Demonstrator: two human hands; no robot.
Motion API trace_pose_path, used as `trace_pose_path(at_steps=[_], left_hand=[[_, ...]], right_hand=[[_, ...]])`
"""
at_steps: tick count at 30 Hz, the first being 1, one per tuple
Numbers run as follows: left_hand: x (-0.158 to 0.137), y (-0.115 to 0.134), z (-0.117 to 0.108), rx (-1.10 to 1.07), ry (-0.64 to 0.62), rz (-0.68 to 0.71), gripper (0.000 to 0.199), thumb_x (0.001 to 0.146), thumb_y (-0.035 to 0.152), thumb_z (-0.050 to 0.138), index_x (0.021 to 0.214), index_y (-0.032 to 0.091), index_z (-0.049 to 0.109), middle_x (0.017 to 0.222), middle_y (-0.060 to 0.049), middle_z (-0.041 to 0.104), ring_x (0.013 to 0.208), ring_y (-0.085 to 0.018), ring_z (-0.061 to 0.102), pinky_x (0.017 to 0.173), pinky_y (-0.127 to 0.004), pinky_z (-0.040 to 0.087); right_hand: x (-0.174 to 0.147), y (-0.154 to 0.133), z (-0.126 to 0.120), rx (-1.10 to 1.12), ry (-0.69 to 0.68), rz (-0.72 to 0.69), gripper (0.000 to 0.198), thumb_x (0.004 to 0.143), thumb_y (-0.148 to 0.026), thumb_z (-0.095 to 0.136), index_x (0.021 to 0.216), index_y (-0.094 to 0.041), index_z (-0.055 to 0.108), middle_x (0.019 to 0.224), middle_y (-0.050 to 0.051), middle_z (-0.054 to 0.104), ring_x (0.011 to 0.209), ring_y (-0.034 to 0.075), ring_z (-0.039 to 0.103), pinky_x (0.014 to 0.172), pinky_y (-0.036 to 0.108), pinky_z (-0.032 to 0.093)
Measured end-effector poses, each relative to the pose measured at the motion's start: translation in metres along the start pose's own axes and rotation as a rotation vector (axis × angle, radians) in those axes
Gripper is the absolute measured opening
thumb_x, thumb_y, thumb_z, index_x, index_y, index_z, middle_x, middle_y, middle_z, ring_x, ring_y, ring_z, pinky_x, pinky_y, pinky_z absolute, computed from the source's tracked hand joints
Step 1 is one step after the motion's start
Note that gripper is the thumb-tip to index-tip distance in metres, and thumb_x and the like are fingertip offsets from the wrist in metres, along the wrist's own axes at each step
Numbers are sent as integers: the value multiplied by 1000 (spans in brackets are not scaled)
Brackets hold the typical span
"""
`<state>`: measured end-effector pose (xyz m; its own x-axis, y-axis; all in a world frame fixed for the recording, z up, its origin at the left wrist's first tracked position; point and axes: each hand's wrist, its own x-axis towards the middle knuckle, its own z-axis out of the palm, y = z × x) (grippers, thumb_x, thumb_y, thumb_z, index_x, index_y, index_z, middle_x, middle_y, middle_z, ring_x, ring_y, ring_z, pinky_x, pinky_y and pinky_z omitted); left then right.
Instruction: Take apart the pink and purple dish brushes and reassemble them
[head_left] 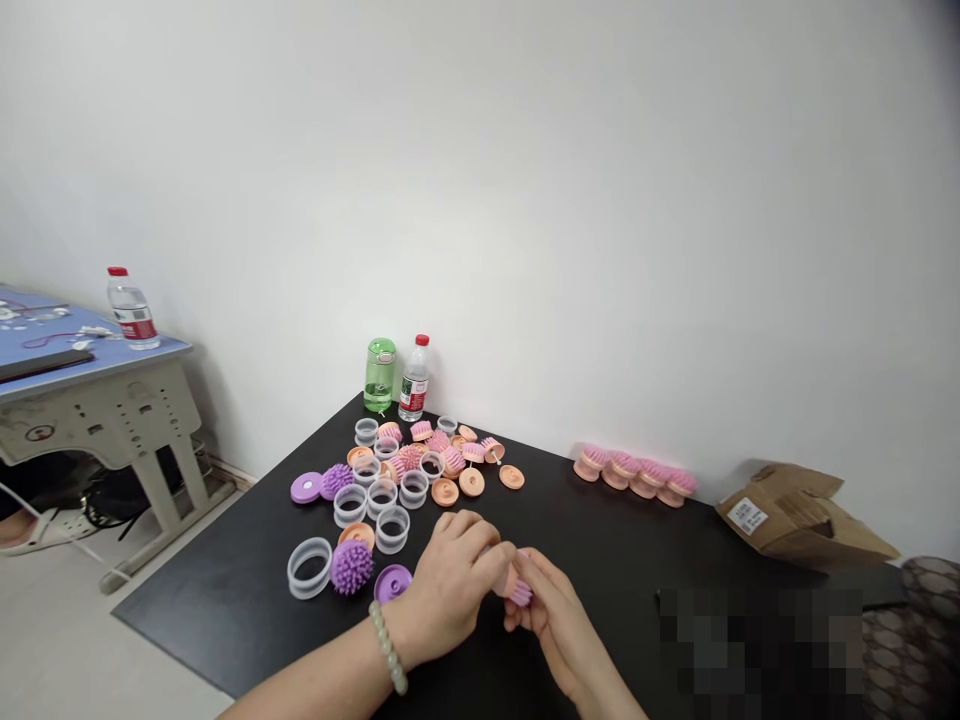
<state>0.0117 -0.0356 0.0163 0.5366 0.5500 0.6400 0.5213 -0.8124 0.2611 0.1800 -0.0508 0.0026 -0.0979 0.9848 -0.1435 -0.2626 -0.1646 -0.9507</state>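
Note:
A small round brush point(519, 588) with pink bristles and a peach body is held between my hands over the black table. My left hand point(454, 580), wearing a beaded bracelet, has its fingers closed on the left edge of the brush. My right hand point(553, 618) wraps round its other side, so much of the brush is hidden. Left of my hands lie purple bristle heads point(352, 568), a purple round cap point(392, 583), clear plastic rings point(310, 568), peach discs point(471, 482) and pink bristle heads point(409, 458).
Several pink brushes point(634, 474) stand in a row by the wall. A crumpled brown paper bag point(795, 515) lies on the right. A green bottle point(379, 376) and a water bottle point(414, 380) stand in the back corner. A blue-topped desk point(82, 345) is at the left.

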Motion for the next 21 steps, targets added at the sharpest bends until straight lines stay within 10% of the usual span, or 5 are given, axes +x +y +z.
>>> trace_pose_path(at_steps=[10, 16, 21], left_hand=[[11, -20, -9, -1211, 429, -756, 46, 76, 32, 76, 117, 20, 60, 119, -10, 65, 114, -28, 58, 95, -39, 45], [15, -24, -18, -1336, 565, -830, 46, 68, 34, 86, 107, 20, 64, 115, -7, 70, 114, -27, 60, 93, -34, 46], [16, -28, -14, -1316, 536, -852, 52, 63, 31, 90, 106, 20, 64, 111, -6, 71, 113, -26, 62, 91, -31, 50]], right_hand=[[56, -2, -13, -529, 192, -275, 47, 77, -61, 65, 97, -18, 64, 94, 11, 70, 85, 27, 70, 64, 39, 60], [111, 4, 12, -847, 299, -368, 46, 68, -18, 75, 113, -19, 65, 123, 13, 66, 110, 31, 63, 95, 47, 50], [136, 0, 35, -1098, 302, -360, 51, 77, -15, 73, 126, -15, 59, 126, 14, 64, 122, 32, 56, 104, 48, 43]])
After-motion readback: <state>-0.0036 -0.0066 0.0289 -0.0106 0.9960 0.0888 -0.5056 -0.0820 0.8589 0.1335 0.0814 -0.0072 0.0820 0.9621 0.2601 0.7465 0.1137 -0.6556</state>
